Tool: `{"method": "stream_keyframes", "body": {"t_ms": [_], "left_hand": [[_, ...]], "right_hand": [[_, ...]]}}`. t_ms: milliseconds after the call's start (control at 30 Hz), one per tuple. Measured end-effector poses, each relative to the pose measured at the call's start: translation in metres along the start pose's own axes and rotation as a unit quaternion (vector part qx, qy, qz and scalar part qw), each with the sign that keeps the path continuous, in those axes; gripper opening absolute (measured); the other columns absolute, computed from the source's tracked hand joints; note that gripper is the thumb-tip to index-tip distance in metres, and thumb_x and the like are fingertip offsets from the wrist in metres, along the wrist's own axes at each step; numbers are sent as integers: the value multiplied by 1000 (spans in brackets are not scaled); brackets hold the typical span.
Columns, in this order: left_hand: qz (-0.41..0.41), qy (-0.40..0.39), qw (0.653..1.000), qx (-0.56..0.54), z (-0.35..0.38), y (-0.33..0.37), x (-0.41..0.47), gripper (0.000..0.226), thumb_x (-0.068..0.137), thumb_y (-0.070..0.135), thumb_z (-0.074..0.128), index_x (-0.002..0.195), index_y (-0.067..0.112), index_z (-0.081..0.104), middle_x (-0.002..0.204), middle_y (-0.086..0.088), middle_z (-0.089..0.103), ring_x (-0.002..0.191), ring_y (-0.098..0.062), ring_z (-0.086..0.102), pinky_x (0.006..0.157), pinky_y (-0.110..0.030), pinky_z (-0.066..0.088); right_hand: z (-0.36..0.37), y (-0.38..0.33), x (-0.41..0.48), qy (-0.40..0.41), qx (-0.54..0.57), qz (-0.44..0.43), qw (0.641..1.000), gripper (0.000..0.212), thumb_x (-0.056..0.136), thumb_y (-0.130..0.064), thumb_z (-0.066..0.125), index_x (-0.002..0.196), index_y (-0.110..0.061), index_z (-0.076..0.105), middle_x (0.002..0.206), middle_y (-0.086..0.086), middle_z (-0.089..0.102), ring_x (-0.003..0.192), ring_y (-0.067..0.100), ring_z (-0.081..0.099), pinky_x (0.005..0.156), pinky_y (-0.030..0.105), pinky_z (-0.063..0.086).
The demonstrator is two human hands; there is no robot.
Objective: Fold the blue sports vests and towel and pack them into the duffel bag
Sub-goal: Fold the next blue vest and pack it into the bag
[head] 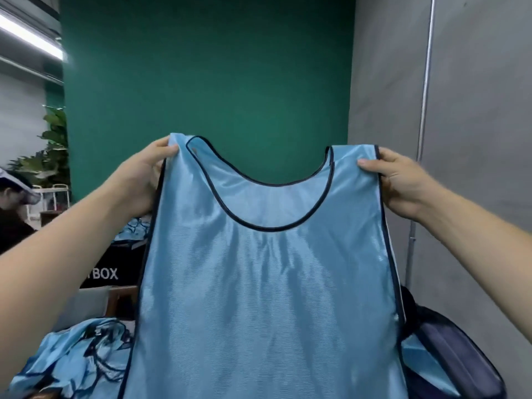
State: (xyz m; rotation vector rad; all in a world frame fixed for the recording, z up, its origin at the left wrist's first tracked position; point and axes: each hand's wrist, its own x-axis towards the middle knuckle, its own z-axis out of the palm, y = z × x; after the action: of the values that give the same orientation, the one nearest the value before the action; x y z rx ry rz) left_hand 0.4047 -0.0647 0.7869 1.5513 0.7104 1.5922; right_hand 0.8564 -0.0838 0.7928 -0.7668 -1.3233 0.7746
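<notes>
Blue vest (267, 283) hung upright; my left hand (141, 180) pinched its ten-o'clock strap, my right hand (400, 180) its two-o'clock strap.

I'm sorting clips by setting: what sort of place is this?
Probably an indoor office or studio workspace rather than a home: a plain green wall, a ceiling strip light and a leafy plant.

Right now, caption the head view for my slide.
Left hand and right hand hold a vest up by its shoulders, unfolded; a pile of vests lies lower left, the bag lower right.
</notes>
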Motion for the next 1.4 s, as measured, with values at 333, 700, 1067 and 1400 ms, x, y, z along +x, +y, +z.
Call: {"method": "stream_keyframes", "body": {"t_ms": [333, 700, 1067, 1400], "left_hand": [[-147, 2, 989, 31, -48, -168, 16, 22, 108, 34, 60, 116, 32, 79, 136, -11, 71, 114, -29, 68, 104, -50, 50], [-258, 37, 964, 43, -78, -320, 52, 24, 108, 26, 62, 127, 26, 76, 131, -6, 75, 111, -21, 74, 90, -37, 58], [-385, 99, 917, 19, -98, -458, 75, 39, 101, 16, 69, 138, 3, 66, 129, -18, 75, 105, -31, 76, 83, -42, 62], [-436, 143, 886, 63, -92, -519, 78, 20, 101, 7, 69, 119, 1, 64, 99, -13, 69, 78, -24, 69, 61, -32, 66]], "right_hand": [[12, 167, 28, 29, -56, 136, 989, 23, 96, -11, 76, 118, -18, 76, 112, 11, 80, 87, 24, 76, 76, 33, 58], [21, 312, 61, 24, -105, 230, 967, 39, 89, -2, 82, 123, -18, 72, 111, 5, 80, 100, 25, 77, 86, 40, 62], [24, 444, 91, 67, -177, 353, 916, 22, 95, 3, 71, 110, -12, 74, 107, 11, 78, 95, 27, 77, 74, 39, 62], [-9, 528, 103, 130, -232, 431, 862, 23, 87, -7, 79, 109, -6, 70, 117, 20, 73, 103, 40, 73, 95, 55, 60]]}}
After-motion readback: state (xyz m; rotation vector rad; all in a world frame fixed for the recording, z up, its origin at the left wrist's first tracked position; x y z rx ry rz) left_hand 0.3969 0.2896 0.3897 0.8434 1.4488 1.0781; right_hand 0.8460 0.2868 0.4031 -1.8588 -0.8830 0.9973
